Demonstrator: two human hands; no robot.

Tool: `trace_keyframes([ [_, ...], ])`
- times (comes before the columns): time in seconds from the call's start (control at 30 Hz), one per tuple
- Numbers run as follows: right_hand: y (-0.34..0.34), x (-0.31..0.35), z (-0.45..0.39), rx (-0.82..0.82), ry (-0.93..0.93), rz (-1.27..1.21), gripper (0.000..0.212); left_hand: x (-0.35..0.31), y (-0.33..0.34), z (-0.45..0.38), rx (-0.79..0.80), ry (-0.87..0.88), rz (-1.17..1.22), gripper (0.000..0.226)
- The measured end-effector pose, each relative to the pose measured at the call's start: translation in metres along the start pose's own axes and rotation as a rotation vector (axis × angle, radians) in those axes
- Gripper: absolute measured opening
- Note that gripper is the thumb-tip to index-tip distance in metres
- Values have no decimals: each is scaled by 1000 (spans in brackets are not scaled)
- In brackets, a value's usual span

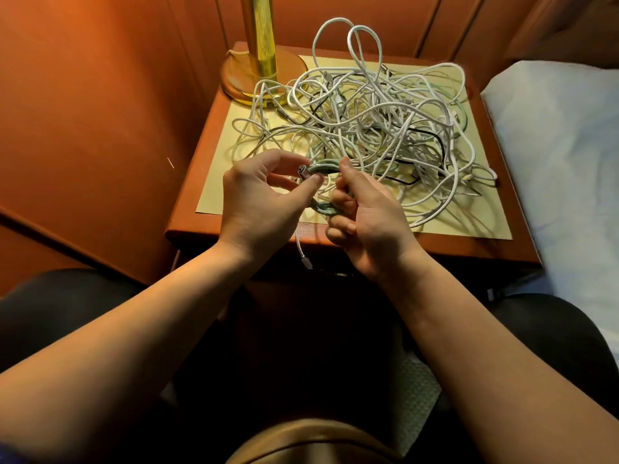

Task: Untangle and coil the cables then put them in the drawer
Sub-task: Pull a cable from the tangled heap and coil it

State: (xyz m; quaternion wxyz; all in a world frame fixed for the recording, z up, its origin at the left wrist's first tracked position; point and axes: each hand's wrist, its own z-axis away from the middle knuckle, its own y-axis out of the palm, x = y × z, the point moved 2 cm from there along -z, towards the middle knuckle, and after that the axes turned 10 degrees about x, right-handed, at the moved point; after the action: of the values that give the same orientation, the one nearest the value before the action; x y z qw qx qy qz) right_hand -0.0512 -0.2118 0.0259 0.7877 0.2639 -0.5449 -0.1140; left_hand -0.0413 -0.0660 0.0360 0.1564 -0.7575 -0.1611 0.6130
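A big tangle of white, black and pale green cables (375, 118) lies on the nightstand top (214, 195). In front of it I hold a small coil of green cable (326, 209). My left hand (264, 202) pinches that cable's metal plug end (303, 171) between thumb and fingers. My right hand (365, 216) grips the coil's right side with curled fingers. One white cable end (303, 252) hangs over the nightstand's front edge. The drawer front below is in shadow and hard to make out.
A brass lamp (261, 58) with a round base stands at the back left of the nightstand. Orange wood panelling closes in the left and back. A bed with white sheet (562, 155) lies to the right. My knees sit below the nightstand.
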Motion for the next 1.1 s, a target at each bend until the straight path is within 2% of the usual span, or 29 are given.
trace_keyframes([
  [0.13,-5,-2,-2,-59,-8,72,24,4,0,-4,80,-8,29,22],
  [0.27,-12,0,-3,-110,-131,340,26,6,-9,-10,131,-5,98,24],
  [0.37,-16,3,-4,-89,-218,543,29,5,-20,-17,225,3,192,26],
  [0.47,-13,8,-6,-22,-282,671,26,2,-35,-23,274,-68,358,31],
  [0.57,-6,9,-11,22,-291,678,24,1,-50,-29,317,-160,483,34],
  [0.73,6,8,-25,80,-228,520,28,8,-57,-33,330,-349,675,29],
  [0.8,11,9,-29,95,-227,532,28,10,-64,-36,332,-349,620,27],
  [0.93,20,0,-41,87,-259,692,33,11,-91,-39,350,-230,197,30],
  [1.1,40,-17,-58,70,-193,875,19,25,-116,-44,320,-230,-49,25],
])
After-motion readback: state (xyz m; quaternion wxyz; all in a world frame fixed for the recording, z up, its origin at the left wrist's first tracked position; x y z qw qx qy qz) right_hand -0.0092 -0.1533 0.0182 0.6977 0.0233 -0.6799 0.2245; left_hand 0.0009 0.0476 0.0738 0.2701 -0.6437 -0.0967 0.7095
